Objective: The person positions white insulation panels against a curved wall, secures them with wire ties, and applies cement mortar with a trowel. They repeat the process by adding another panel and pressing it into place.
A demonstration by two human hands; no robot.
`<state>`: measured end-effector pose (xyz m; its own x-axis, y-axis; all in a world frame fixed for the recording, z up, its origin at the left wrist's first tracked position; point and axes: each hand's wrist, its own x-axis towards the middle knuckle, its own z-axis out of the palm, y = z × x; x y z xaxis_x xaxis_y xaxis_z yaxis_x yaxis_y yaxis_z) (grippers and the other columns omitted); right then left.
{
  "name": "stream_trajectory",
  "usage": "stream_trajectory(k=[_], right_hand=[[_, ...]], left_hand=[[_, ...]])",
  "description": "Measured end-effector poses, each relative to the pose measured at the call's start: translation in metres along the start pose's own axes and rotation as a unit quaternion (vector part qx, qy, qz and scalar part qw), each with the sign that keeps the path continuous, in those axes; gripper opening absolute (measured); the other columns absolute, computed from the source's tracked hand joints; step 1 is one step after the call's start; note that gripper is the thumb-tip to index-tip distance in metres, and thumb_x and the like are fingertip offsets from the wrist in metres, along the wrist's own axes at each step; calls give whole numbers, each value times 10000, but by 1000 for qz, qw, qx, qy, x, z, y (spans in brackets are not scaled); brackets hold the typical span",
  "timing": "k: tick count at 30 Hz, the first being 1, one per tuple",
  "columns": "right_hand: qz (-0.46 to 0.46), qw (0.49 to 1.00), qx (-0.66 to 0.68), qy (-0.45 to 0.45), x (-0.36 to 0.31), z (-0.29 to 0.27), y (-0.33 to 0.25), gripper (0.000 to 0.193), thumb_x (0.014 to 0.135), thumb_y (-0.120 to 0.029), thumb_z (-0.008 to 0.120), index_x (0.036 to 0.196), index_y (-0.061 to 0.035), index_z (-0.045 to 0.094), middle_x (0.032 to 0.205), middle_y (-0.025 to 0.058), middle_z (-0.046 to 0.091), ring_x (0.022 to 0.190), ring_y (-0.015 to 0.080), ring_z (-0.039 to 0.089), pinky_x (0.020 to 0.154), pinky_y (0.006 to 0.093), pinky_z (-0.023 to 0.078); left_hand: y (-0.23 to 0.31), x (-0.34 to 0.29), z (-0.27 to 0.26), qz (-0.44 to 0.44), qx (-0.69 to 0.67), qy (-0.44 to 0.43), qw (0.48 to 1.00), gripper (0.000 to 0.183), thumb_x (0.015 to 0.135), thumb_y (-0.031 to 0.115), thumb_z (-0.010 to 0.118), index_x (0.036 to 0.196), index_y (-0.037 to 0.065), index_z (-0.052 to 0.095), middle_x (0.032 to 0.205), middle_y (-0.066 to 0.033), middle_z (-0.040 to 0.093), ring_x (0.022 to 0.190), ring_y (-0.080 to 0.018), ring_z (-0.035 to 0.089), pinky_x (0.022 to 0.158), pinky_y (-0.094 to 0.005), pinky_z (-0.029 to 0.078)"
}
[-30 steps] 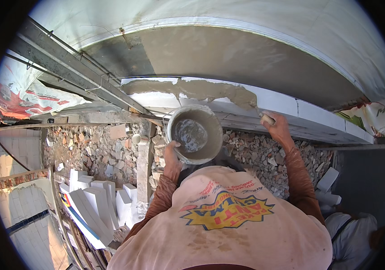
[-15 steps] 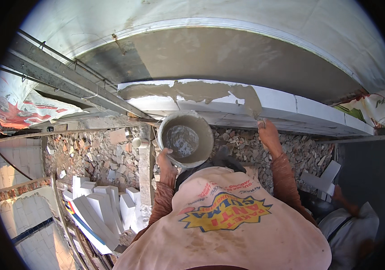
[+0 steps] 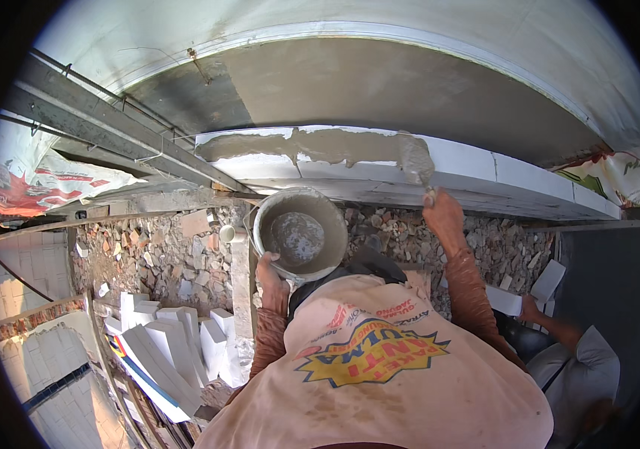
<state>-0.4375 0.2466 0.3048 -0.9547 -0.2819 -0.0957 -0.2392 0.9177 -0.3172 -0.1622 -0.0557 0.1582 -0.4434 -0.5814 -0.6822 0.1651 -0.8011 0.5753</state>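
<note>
My left hand [image 3: 270, 274] is closed on the rim of a round bucket [image 3: 341, 238], held against my body. Grey wet mortar [image 3: 297, 238] lies in its bottom. In my right hand [image 3: 443, 217] is the handle of a trowel [image 3: 415, 159], its blade smeared with mortar. The blade rests on top of a low wall of white blocks [image 3: 469, 161]. A mortar layer [image 3: 335, 147] covers the left part of that top, ending at the blade; the blocks to the right are bare white.
Grey plastered wall [image 3: 409, 90] rises behind the blocks. Metal beams [image 3: 103, 123] slant in from the left. Broken rubble [image 3: 155, 254] covers the ground. White blocks [image 3: 178, 337] stand stacked at lower left. On the right, a co-worker's hand [image 3: 531, 308] is at a white block [image 3: 504, 301].
The trowel has shifted slightly left along the wall top, and the mortar under it looks smoother. The bucket has moved a little left. The co-worker's arm and the block have moved.
</note>
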Motion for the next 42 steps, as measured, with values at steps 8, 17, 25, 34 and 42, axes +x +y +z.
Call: stream_trajectory(k=[8, 17, 25, 34, 42], right_hand=[[-242, 970, -8, 17, -30, 34, 1, 389, 786, -82, 659, 1145, -33, 517, 1054, 192, 508, 991, 424, 560, 777, 507, 486], [-135, 986, 26, 97, -20, 51, 4, 402, 846, -126, 652, 1215, -26, 530, 1035, 198, 546, 955, 431, 572, 800, 487, 484], [192, 902, 352, -159, 1, -14, 57, 423, 997, -313, 558, 1275, 0, 496, 817, 112, 587, 586, 235, 597, 524, 367, 516], [164, 866, 415, -225, 6, -3, -31, 423, 1018, -342, 493, 1235, 19, 529, 794, 97, 591, 511, 162, 569, 441, 319, 488], [-5, 865, 374, -335, 19, 44, -185, 433, 990, -361, 521, 1121, 48, 584, 803, 155, 617, 537, 211, 611, 512, 373, 507]], left_hand=[[12, 0, -9, 0, 62, 60, 996, 284, 722, 109, 592, 980, -5, 626, 954, -112, 672, 859, -283, 650, 834, -392, 554], [17, -25, -13, 31, 15, 43, 998, 251, 736, 139, 601, 952, 14, 626, 983, -101, 673, 897, -262, 641, 848, -367, 529], [5, -5, -26, -8, 45, 37, 998, 344, 718, 149, 604, 1029, 4, 633, 1027, -101, 687, 916, -275, 651, 881, -386, 533], [11, -29, -2, 13, 26, 78, 997, 154, 723, 143, 619, 826, 28, 613, 910, -125, 668, 823, -272, 641, 782, -393, 546], [24, -51, 5, 5, 5, 106, 994, 237, 722, 123, 602, 913, -17, 625, 899, -113, 663, 785, -258, 644, 747, -381, 556]])
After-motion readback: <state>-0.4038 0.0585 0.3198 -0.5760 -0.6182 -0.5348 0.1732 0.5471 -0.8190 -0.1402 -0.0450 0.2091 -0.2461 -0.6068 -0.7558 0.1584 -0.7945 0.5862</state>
